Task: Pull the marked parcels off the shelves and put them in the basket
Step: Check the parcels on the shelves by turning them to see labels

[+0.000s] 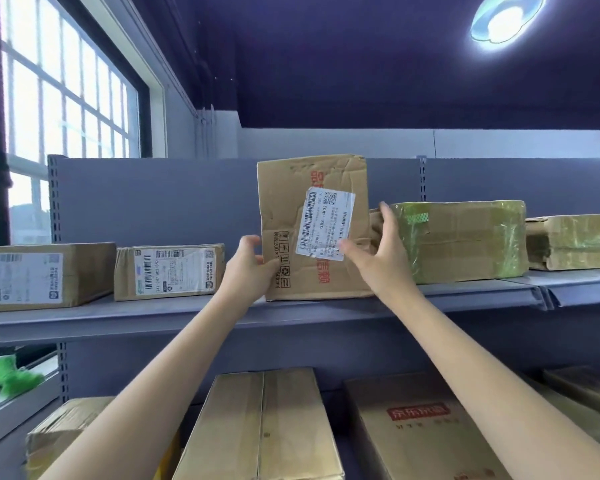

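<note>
Left hand (248, 263) has its grip closed on the lower left edge of the upright parcel (312, 230), thumb on the front face, fingers wrapped behind. Parcel stands on end on the upper shelf (118, 318), long axis vertical, base on the shelf board, top leaning back toward or against the rear panel; can't tell if it touches. White shipping label (326, 223) faces the camera, slightly tilted. Right hand (381, 251) is at the parcel's right edge, grip open: fingers spread, thumb near the label's lower corner, fingertips up beside the green-taped box (465, 240), which sits just beside the parcel. Not clamped yet, looks like. Both hands flank the parcel; the left is the one actually holding. Pull direction is straight toward the body, clear of the neighbour on the right. Basket not in view.
</note>
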`<state>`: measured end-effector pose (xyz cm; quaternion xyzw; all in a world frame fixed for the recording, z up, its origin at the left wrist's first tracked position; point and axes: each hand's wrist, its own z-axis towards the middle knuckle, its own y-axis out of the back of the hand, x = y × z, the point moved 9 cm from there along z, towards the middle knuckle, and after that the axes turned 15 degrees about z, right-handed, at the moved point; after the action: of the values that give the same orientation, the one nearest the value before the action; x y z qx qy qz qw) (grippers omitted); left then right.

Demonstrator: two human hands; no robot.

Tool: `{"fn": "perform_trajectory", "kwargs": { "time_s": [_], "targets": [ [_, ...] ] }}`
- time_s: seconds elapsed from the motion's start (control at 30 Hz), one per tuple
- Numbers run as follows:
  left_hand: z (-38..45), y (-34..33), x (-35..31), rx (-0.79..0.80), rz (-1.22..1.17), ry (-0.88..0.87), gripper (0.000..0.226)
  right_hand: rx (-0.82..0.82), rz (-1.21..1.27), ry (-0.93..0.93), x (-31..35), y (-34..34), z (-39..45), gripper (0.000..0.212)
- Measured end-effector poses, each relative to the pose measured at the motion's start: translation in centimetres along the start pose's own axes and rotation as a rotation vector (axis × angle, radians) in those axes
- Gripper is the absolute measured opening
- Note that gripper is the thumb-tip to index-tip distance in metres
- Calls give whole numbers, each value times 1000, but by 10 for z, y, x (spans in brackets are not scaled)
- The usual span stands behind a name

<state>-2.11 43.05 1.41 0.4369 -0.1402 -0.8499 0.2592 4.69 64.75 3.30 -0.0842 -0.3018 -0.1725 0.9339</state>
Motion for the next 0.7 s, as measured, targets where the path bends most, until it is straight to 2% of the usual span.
{"fn": "perform_trajectory", "kwargs": {
  "time_s": [0.1, 0.17, 0.27, 0.33, 0.43, 0.53, 0.6, 0.63, 0.7],
  "targets": [
    [-3, -7, 11, 85, 144, 8, 39, 8, -173, 165, 49, 1, 37, 89],
    [-6, -14, 14, 140, 220, -11, 48, 113, -333, 269, 85, -11, 63, 93],
    [-7, -15, 13, 125, 274, -39, 45, 388, -597, 131, 89, -37, 89, 90],
    [-8, -13, 9, 93, 269, -49, 39, 454, -642, 40, 78, -41, 90, 74],
    [-10, -7, 7, 33, 187, -28, 32, 286, -501, 183, 85, -27, 86, 51],
    [-9, 10, 4, -120, -38, -21, 29, 73, -396, 256, 86, 4, 82, 46],
    [-6, 33, 3, -296, -259, -10, 35, -104, -223, 200, 72, 28, 76, 43],
    [-4, 38, 3, -333, -360, 7, 41, -189, -109, 135, 57, 37, 70, 40],
    [0, 33, -1, -254, -502, 16, 51, -242, 141, -44, 20, 38, 53, 37]
  ]
}}
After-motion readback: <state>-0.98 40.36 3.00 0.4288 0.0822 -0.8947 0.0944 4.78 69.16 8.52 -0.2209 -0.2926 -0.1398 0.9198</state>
